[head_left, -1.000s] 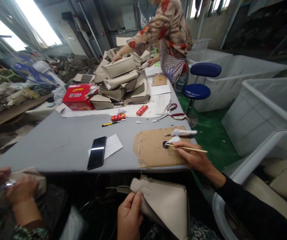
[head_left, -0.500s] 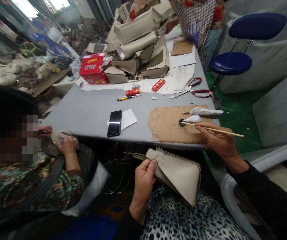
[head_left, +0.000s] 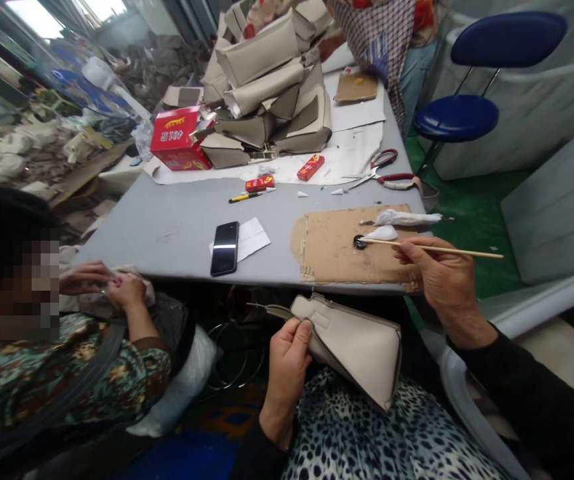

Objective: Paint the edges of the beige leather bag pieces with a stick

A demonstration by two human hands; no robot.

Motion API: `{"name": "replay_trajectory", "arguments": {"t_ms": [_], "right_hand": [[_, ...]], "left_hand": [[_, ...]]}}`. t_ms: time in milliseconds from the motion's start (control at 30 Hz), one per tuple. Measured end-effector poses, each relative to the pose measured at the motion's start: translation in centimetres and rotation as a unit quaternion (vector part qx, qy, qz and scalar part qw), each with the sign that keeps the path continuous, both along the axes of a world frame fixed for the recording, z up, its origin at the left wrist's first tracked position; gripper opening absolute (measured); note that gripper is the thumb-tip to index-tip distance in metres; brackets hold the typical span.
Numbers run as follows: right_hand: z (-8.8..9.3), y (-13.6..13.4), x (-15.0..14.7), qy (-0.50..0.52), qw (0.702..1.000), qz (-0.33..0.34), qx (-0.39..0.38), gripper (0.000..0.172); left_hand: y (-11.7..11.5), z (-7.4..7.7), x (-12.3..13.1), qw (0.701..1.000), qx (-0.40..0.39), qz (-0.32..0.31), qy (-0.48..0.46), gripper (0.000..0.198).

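Note:
My left hand (head_left: pixel 289 373) pinches the edge of a cream handbag (head_left: pixel 357 347) between thumb and fingers, over my lap and just in front of the table edge. Between the fingers of my right hand (head_left: pixel 441 277) is a thin wooden stick (head_left: pixel 461 252). The stick's far tip touches a small round black cap (head_left: pixel 359 242), which seems to hold something dark. That cap sits on a flat piece of cardboard (head_left: pixel 331 257), beside a white cone-shaped piece (head_left: pixel 381 233). Behind it lies a white wrapped tool (head_left: pixel 401 218).
A black phone (head_left: pixel 225 248) lies on paper. Scissors (head_left: pixel 377 167), small red boxes (head_left: pixel 311 167) and a yellow pen (head_left: pixel 245 197) are further back. A pile of bags (head_left: pixel 277 87) stands behind a red box (head_left: pixel 179 139). A co-worker (head_left: pixel 97 360) sits at left; another person (head_left: pixel 381 40) stands behind the table.
The stick has swung to a flatter angle with its tip still at the black cap. My left hand and the bag stay put. The co-worker's hands have come together.

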State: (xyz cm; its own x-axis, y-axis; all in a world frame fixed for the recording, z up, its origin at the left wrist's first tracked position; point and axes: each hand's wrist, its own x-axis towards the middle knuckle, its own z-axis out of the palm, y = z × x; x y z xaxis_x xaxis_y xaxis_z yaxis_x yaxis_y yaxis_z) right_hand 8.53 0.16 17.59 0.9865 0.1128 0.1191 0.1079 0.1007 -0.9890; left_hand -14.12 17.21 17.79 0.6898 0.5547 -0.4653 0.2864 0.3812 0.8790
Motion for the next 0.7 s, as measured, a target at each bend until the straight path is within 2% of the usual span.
{"name": "replay_trajectory", "arguments": {"t_ms": [67,133,200,267,467,700], "right_hand": [[0.0,0.5,-1.5,0.063,0.996,0.047,0.033,0.017],[0.1,1.0,-3.3,0.119,0.983,0.135,0.041,0.019],[0.4,1.5,-4.8,0.139,0.965,0.220,0.016,0.018],[0.8,1.7,-5.7,0.137,0.954,0.267,-0.014,0.017],[1.7,1.4,-5.1,0.138,0.940,0.307,-0.054,0.019],[1.8,1.6,-4.5,0.136,0.930,0.339,-0.052,0.021]], "left_hand": [[-0.1,0.0,0.0,1.000,0.002,0.001,0.002,0.047],[-0.1,0.1,0.0,1.000,0.006,-0.001,0.002,0.047],[-0.1,0.2,-0.1,1.000,0.010,-0.004,0.004,0.048],[0.0,0.2,-0.2,1.000,0.016,-0.007,0.009,0.049],[0.1,0.0,-0.7,0.999,0.027,-0.019,0.006,0.047],[-0.1,-0.1,-0.8,0.999,0.017,-0.031,-0.005,0.045]]}}
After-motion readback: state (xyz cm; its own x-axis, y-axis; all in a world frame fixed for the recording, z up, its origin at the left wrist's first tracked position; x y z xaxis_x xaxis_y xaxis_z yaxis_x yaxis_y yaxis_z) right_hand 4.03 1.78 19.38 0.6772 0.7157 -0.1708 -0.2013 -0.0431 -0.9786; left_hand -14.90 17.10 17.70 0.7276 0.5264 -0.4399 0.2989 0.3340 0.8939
